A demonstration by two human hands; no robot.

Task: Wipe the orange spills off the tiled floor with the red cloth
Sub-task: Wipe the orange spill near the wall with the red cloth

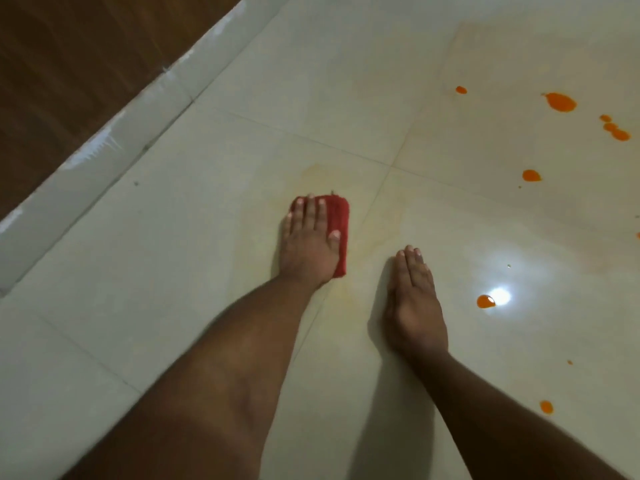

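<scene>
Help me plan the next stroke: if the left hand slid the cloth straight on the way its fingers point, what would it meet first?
The left hand presses the red cloth flat, fingers pointing up-frame. That line shows only a faint yellowish smear, then bare tile; the orange drops lie off to the right.

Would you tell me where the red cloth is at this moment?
In the head view the red cloth lies folded on the tiled floor left of centre, pressed flat under the left hand, beside a tile joint.
</scene>
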